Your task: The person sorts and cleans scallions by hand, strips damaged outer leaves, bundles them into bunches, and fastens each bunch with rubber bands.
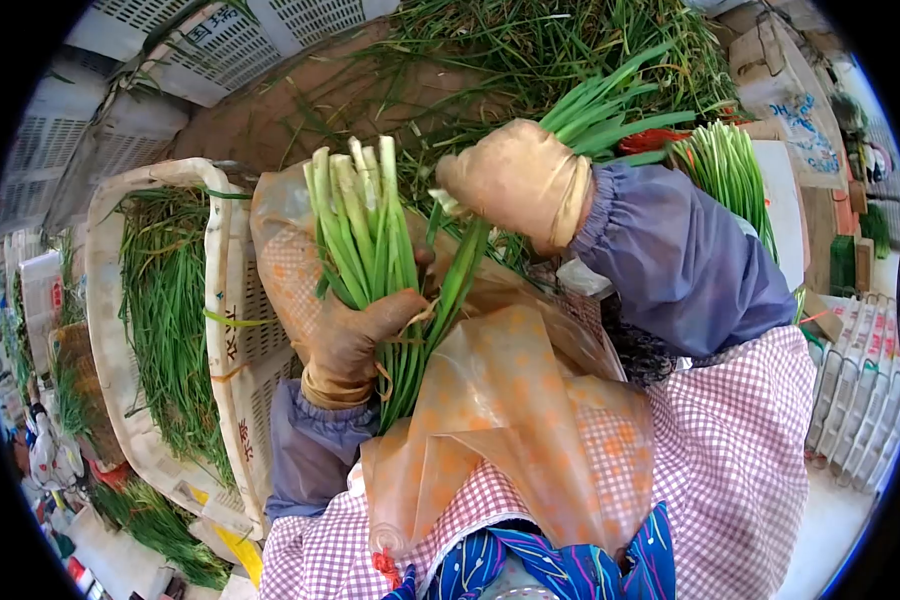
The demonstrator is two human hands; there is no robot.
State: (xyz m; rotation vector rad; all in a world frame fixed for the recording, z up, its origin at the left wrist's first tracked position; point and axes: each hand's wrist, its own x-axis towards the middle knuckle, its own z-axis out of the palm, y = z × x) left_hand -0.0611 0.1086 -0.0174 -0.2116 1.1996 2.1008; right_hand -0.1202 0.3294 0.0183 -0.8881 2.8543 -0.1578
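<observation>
My left hand (pixel 355 345), in a tan glove, is closed around a bunch of garlic chives (pixel 370 245). Their pale stem ends point up and away, and the green leaves hang down past my wrist over the lap. To the right, my right hand (pixel 518 185), also gloved, is closed with its palm turned down. Green chive leaves (pixel 605 105) stick out beyond it at the upper right, and a pale stem end shows by its fingertips. One broad leaf (pixel 460 270) slants between the two hands. The right fingers are partly hidden.
A white crate (pixel 220 330) of long greens stands at left. Loose leaves (pixel 570 40) are heaped ahead on the brown ground. A neat bundle of chives (pixel 725 175) lies at right, near a foam box (pixel 790 110). A clear plastic apron (pixel 500 400) covers my lap.
</observation>
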